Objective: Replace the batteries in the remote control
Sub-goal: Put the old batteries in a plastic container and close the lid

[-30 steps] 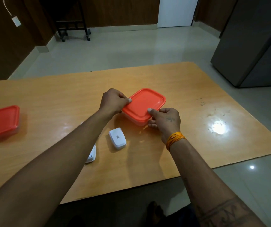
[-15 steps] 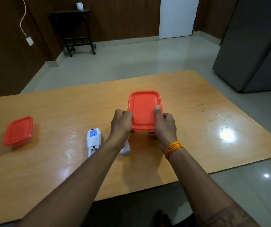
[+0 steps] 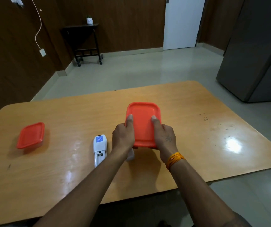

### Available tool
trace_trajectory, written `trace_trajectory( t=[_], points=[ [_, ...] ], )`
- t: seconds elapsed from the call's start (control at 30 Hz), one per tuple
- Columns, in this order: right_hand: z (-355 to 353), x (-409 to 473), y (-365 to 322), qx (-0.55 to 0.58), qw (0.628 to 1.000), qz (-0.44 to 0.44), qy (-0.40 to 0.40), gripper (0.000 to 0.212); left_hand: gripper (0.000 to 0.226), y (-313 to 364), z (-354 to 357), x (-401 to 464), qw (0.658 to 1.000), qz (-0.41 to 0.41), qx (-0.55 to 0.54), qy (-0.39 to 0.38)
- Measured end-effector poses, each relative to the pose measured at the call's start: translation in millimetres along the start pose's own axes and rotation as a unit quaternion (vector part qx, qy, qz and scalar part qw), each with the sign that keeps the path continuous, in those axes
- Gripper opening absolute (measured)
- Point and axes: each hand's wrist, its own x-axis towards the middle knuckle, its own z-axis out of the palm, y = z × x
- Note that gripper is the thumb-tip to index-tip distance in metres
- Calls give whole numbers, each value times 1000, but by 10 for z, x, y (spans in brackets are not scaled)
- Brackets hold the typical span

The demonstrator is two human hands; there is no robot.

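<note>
An orange-lidded plastic container point(image 3: 142, 122) is held between both hands over the middle of the wooden table point(image 3: 197, 128). My left hand point(image 3: 123, 136) grips its left side with the thumb on the lid. My right hand point(image 3: 165, 137) grips its right side the same way. The white remote control point(image 3: 100, 149) lies face down just left of my left wrist, its battery compartment open. Its white battery cover point(image 3: 130, 155) shows only partly behind my left wrist. No batteries are visible.
A second orange-lidded container point(image 3: 30, 135) sits at the table's left. A grey refrigerator point(image 3: 254, 49) stands at the right. A dark side table point(image 3: 84, 43) is against the far wall, next to a white door point(image 3: 182, 22).
The container has been turned square to me and both hands now clasp its sides with thumbs on the lid. The view has tilted up, showing more of the room.
</note>
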Motion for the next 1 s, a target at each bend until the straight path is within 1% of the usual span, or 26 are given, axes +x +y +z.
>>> trace_trajectory(
  t=[0.07, 0.13, 0.23, 0.33, 0.43, 0.63, 0.77, 0.83, 0.9, 0.97, 1.0],
  points=[
    [-64, 66, -28, -19, 999, -10, 34, 85, 71, -30, -6, -98, 998, 46, 32, -14],
    [-131, 102, -51, -19, 999, -9, 32, 86, 69, -53, -35, -196, 998, 53, 19, -36],
    [-155, 89, -44, -41, 999, -13, 11, 87, 65, -7, -112, -174, 999, 24, 5, -40],
    [-83, 28, -22, -61, 998, -24, -13, 88, 74, 85, -182, -44, 1000, 4, -20, -19],
    [-73, 8, -40, -43, 999, -18, -15, 80, 79, 133, -201, 17, 999, -15, -22, -24],
    [-109, 29, -24, -24, 999, -22, -8, 75, 83, 130, -168, -23, 999, -31, -23, -36],
    [-123, 41, -22, -36, 999, -28, 7, 76, 73, 145, -173, -37, 999, -27, -38, -14],
    [-145, 49, -29, -31, 999, -20, 38, 72, 66, 140, -165, -83, 999, -11, -20, -33],
    [-181, 83, -36, -36, 996, -9, 80, 71, 50, 88, -139, -163, 998, 20, 13, -50],
    [-221, 127, -33, -32, 993, 0, 110, 67, 31, 31, -129, -274, 998, 42, 16, -37],
    [-240, 149, -19, -24, 993, 4, 115, 65, 26, 4, -126, -318, 998, 47, 7, -28]
  ],
)
